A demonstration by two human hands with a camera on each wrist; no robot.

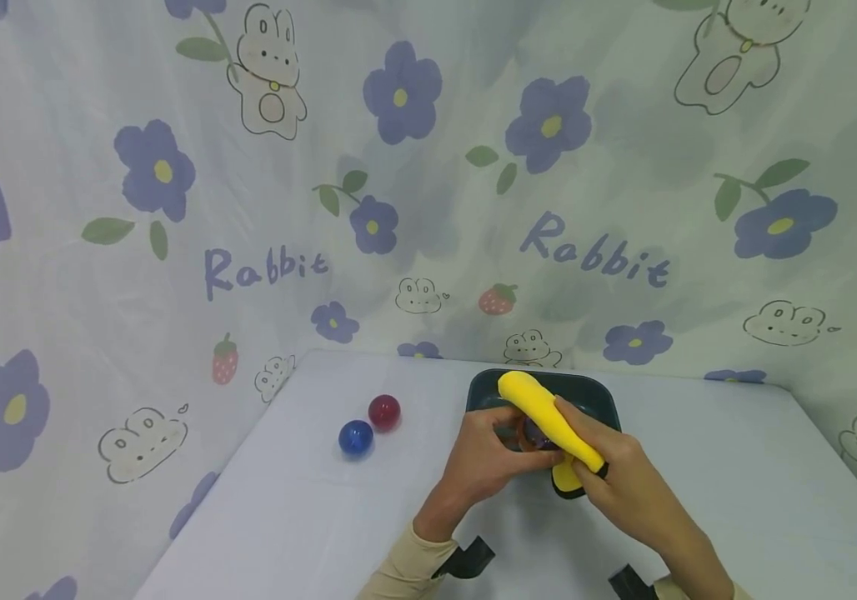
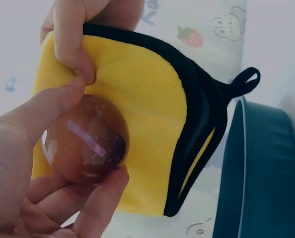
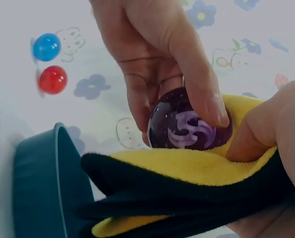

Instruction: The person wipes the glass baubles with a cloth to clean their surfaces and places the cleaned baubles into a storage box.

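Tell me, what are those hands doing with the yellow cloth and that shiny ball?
A person's left hand holds a dark purple ball in its fingertips. The right hand grips a folded yellow cloth with a black edge and presses it against the ball, as if wiping it. All this happens just above a dark teal tray on the table. A red ball and a blue ball sit side by side on the table to the left, untouched.
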